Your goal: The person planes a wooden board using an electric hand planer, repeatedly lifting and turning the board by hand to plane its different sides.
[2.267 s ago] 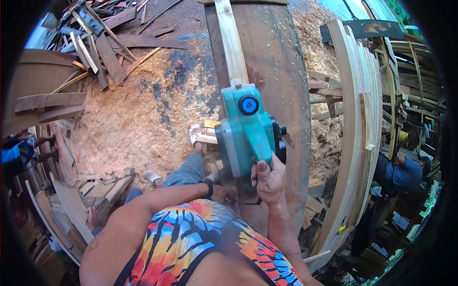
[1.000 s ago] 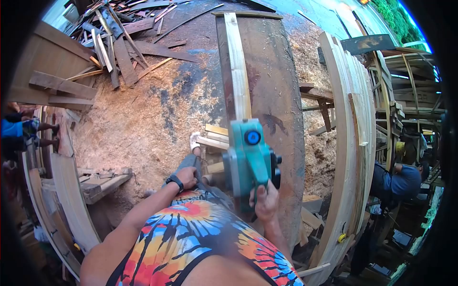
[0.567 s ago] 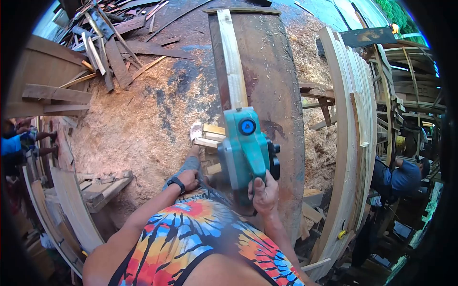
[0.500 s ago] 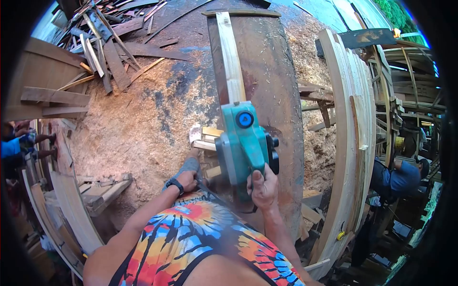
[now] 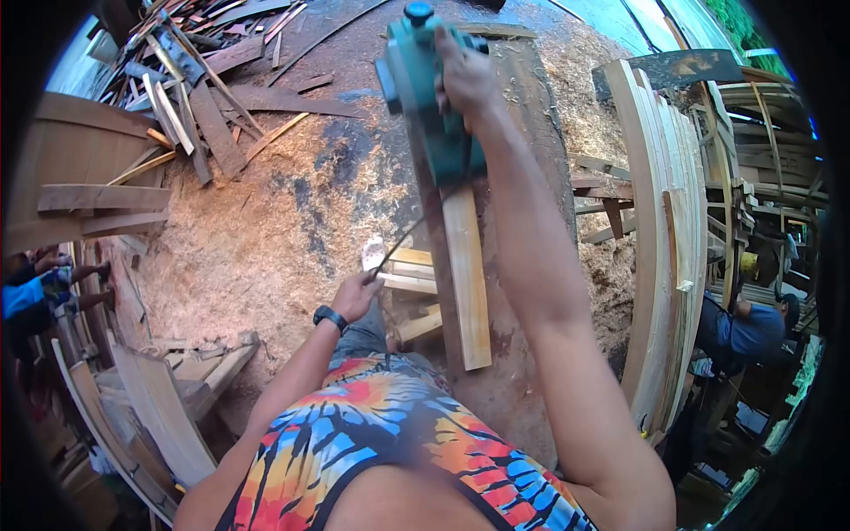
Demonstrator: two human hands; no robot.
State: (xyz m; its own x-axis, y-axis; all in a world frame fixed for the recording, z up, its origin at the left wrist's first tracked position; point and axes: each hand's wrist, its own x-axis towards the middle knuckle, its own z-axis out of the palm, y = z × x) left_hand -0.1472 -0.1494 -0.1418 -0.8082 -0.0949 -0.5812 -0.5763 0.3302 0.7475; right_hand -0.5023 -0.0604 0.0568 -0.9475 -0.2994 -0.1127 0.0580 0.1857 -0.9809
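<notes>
A teal power planer (image 5: 429,102) sits at the far part of the wooden bench (image 5: 531,115), over a narrow pale plank (image 5: 467,292). My right hand (image 5: 469,80) is wrapped round the planer's handle, with the arm stretched forward. The plank's near end shows below the tool; its far part is hidden beneath it. My left hand (image 5: 356,296), with a dark watch on the wrist, is closed round the tool's black cord (image 5: 405,237) left of the bench. From there the cord runs up to the rear of the planer.
Long curved boards (image 5: 651,239) stand stacked on the right. Scrap wood (image 5: 208,97) is heaped at the far left above shavings (image 5: 239,239). Short wood pieces (image 5: 412,270) lie by my foot. One person (image 5: 753,327) is at the right, another (image 5: 31,292) at the left edge.
My right hand and the planer have moved far forward along the plank, uncovering its near end. My left hand has risen from my lap, and the cord now shows stretched from it.
</notes>
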